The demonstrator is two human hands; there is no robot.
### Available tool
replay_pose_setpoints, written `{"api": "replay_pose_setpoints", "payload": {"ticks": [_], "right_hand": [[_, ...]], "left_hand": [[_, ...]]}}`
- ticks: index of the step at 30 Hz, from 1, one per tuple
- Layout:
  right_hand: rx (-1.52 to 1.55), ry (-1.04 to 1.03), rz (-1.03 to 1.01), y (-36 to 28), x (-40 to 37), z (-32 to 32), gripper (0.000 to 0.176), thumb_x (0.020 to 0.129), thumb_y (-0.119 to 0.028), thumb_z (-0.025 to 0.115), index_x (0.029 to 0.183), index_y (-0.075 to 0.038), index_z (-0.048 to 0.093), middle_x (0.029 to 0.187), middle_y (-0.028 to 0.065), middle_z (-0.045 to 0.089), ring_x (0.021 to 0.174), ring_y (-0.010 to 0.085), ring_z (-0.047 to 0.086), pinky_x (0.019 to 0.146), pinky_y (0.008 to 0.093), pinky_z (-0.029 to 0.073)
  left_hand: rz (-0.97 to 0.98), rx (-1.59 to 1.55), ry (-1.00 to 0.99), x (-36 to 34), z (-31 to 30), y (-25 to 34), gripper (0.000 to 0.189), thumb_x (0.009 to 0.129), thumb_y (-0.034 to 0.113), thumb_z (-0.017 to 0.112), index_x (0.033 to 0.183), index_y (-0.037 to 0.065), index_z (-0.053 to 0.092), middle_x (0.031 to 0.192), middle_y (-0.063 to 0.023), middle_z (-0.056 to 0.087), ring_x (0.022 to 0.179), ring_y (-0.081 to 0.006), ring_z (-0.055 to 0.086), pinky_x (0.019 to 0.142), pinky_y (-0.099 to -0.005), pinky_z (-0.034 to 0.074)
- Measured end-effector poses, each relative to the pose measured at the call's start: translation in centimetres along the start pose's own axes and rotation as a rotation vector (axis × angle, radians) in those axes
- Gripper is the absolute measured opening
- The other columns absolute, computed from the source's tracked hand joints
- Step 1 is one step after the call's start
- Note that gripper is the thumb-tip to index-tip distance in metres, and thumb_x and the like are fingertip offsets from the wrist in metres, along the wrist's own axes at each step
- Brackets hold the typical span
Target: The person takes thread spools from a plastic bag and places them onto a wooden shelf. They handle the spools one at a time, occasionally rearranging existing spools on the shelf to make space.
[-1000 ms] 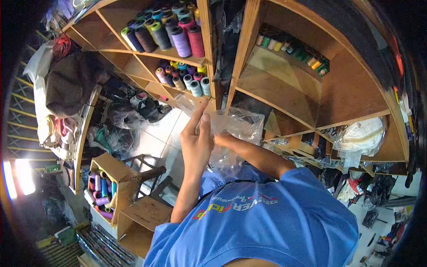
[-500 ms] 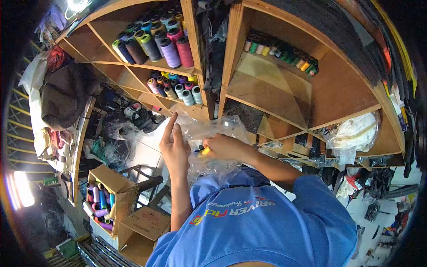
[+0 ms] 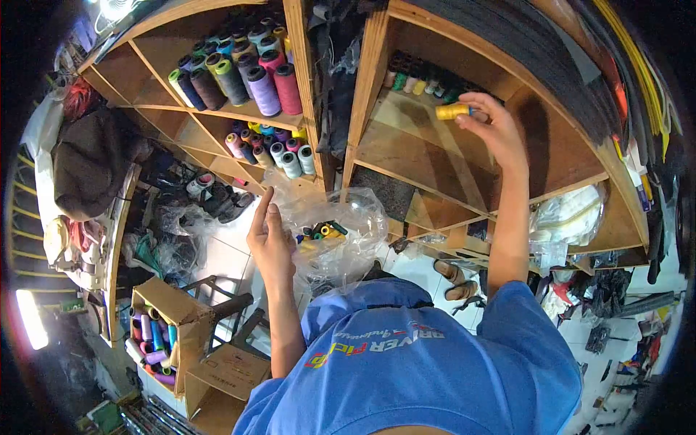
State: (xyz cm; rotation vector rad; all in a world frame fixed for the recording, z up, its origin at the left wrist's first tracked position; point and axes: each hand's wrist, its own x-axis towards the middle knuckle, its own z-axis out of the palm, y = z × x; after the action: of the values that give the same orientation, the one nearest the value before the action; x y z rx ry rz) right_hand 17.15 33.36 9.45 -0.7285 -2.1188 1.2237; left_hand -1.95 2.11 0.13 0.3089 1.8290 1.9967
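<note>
A wooden shelf (image 3: 424, 156) fills the upper part of this view from the head, its compartments bending outward at the edges. Below it spreads the person's blue shirt (image 3: 435, 362), with one arm reaching up on each side. At lower left stands a cardboard box (image 3: 194, 341) with thread in mixed colours inside. A clear bag (image 3: 362, 210) bulges in front of the shirt, and small loose spools (image 3: 330, 229), some yellow and some dark, show inside it. At the bag's left edge is the left hand (image 3: 272, 246), its index finger and thumb pointing up and the other fingers curled; whether they grip the plastic, I cannot tell. The right hand (image 3: 500, 130) is raised before the right-hand compartment, fingers and thumb pinching a yellow spool (image 3: 451, 112) by one end. That spool lies nearly sideways, its free end pointing left. Behind it, along the compartment's back, stands a row of small spools (image 3: 419, 85). The step in hand looks to be bringing this one spool to the shelf, well apart from the bag. From here, standing it with the others would call for tipping it upright and reaching deeper without knocking the row.
</note>
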Motion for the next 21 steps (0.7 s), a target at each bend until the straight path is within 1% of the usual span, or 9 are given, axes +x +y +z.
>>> {"api": "replay_pose_setpoints", "payload": {"ticks": [3, 6, 9, 12, 13, 16, 17, 20, 21], "right_hand": [[-0.116, 0.029, 0.059, 1.7, 1.7, -1.2, 0.028, 0.083, -0.007, 0.063, 0.11, -0.003, 0.058, 0.098, 0.0061, 0.062, 0.084, 0.01, 0.06, 0.076, 0.0227, 0.045], [-0.172, 0.031, 0.134, 3.1, 4.0, -1.4, 0.041, 0.078, -0.022, 0.069, 0.113, -0.006, 0.056, 0.101, 0.0101, 0.063, 0.087, 0.0158, 0.062, 0.077, 0.0277, 0.046], [-0.521, 0.121, 0.198, 9.3, 8.3, -1.6, 0.055, 0.076, -0.037, 0.067, 0.119, -0.006, 0.052, 0.109, 0.0171, 0.06, 0.099, 0.0283, 0.06, 0.085, 0.0353, 0.045], [-0.742, 0.063, 0.171, 16.2, 12.9, -1.4, 0.064, 0.075, -0.042, 0.063, 0.125, -0.006, 0.046, 0.12, 0.022, 0.053, 0.108, 0.0361, 0.054, 0.093, 0.0406, 0.042], [-0.936, 0.238, 0.334, 11.4, 11.3, 1.2, 0.052, 0.077, -0.037, 0.066, 0.117, -0.005, 0.055, 0.117, 0.0211, 0.056, 0.108, 0.0352, 0.054, 0.092, 0.0396, 0.042], [-1.096, 0.298, -0.085, 12.1, 11.9, 2.8, 0.055, 0.079, -0.041, 0.061, 0.12, -0.006, 0.051, 0.121, 0.0215, 0.053, 0.109, 0.0362, 0.053, 0.092, 0.0412, 0.043], [-0.952, 0.225, 0.269, 11.8, 11.6, 3.1, 0.057, 0.078, -0.042, 0.062, 0.122, -0.007, 0.049, 0.121, 0.022, 0.052, 0.107, 0.0383, 0.053, 0.091, 0.0422, 0.044], [-0.985, 0.316, 0.026, 15.4, 12.7, 3.8, 0.053, 0.076, -0.019, 0.062, 0.126, -0.01, 0.048, 0.122, 0.0205, 0.052, 0.11, 0.038, 0.052, 0.092, 0.0433, 0.044], [-0.987, 0.314, -0.009, 16.1, 13.0, 3.8, 0.052, 0.076, -0.017, 0.061, 0.126, -0.01, 0.048, 0.123, 0.0204, 0.052, 0.11, 0.0381, 0.052, 0.092, 0.0429, 0.044]], "left_hand": [[-0.013, 0.0, 0.006, 0.1, -0.3, -0.5, 0.038, 0.095, 0.028, 0.049, 0.127, 0.007, 0.052, 0.054, 0.0085, 0.032, 0.042, -0.0009, 0.029, 0.038, -0.0196, 0.023], [-0.039, 0.046, 0.018, -0.1, -0.4, -0.4, 0.038, 0.095, 0.027, 0.048, 0.127, 0.007, 0.052, 0.054, 0.0086, 0.032, 0.042, -0.001, 0.029, 0.037, -0.0197, 0.023], [-0.038, 0.076, 0.027, -0.1, -0.4, -0.5, 0.037, 0.096, 0.027, 0.048, 0.127, 0.008, 0.052, 0.054, 0.0087, 0.032, 0.042, -0.0013, 0.029, 0.037, -0.0197, 0.023], [-0.052, 0.066, 0.033, -0.2, -0.6, -0.9, 0.037, 0.095, 0.026, 0.048, 0.127, 0.008, 0.052, 0.054, 0.0087, 0.032, 0.042, -0.0015, 0.03, 0.037, -0.0199, 0.023], [-0.051, 0.062, 0.041, -0.2, -0.6, -0.9, 0.037, 0.095, 0.026, 0.048, 0.127, 0.008, 0.052, 0.054, 0.0087, 0.032, 0.042, -0.0015, 0.03, 0.037, -0.02, 0.023], [-0.041, 0.048, 0.072, -0.2, -1.0, -1.1, 0.036, 0.095, 0.027, 0.049, 0.127, 0.008, 0.053, 0.054, 0.0085, 0.033, 0.042, -0.0015, 0.03, 0.037, -0.0202, 0.023], [-0.038, 0.042, 0.084, -0.2, -1.2, -1.3, 0.036, 0.095, 0.027, 0.049, 0.126, 0.008, 0.053, 0.054, 0.0084, 0.033, 0.042, -0.0015, 0.03, 0.037, -0.0203, 0.023], [-0.045, 0.013, 0.102, -0.1, -1.7, -1.5, 0.037, 0.095, 0.027, 0.05, 0.126, 0.008, 0.053, 0.054, 0.008, 0.034, 0.042, -0.0015, 0.03, 0.038, -0.0201, 0.023], [-0.05, 0.02, 0.107, -0.1, -1.8, -1.4, 0.036, 0.095, 0.027, 0.049, 0.126, 0.008, 0.053, 0.054, 0.0082, 0.033, 0.043, -0.0014, 0.03, 0.038, -0.0199, 0.024]]}}
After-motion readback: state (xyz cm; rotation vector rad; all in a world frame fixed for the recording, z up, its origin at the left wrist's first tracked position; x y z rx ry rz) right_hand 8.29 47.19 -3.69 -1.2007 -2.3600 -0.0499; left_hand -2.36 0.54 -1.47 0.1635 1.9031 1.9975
